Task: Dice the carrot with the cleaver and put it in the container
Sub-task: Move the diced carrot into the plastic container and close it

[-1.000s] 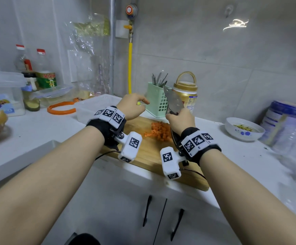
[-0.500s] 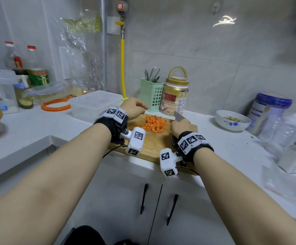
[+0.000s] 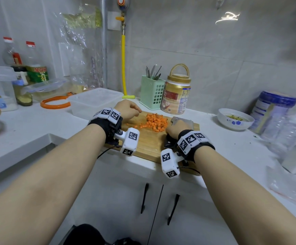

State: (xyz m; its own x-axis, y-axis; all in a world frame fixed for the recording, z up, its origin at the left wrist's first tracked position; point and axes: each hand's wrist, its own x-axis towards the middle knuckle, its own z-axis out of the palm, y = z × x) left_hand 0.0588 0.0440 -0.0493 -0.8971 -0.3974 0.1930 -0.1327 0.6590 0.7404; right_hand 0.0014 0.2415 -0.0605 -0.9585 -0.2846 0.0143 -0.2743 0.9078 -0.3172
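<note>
Grey-tiled kitchen corner, white countertop (image 3: 37,131), wooden cutting board (image 3: 149,144) at its front edge. Versus half a second back: view has shifted slightly, cleaver (image 3: 182,122) now lies lower and flatter against the board beside the pile; a second ago its blade was raised upright. Diced carrot (image 3: 154,122) sits in a heap at the board's far side, not in the container. Clear plastic container (image 3: 92,101) stands just left of the board's far corner, near the left hand.

Around: green utensil basket (image 3: 152,93) and gold-lidded jar (image 3: 176,96) behind the board at the wall, white bowl (image 3: 234,119) to the right, blue tin (image 3: 271,110) beyond it, orange ring (image 3: 55,104) and bottles far left.

Left hand (image 3: 128,109) hovers at the board's far left edge, fingers curled in loosely, holding nothing visible. Right hand (image 3: 176,128) has its fingers wrapped round the cleaver handle, blade sticking out just right of the carrot pile. Both wrists carry marker-tagged bands.
</note>
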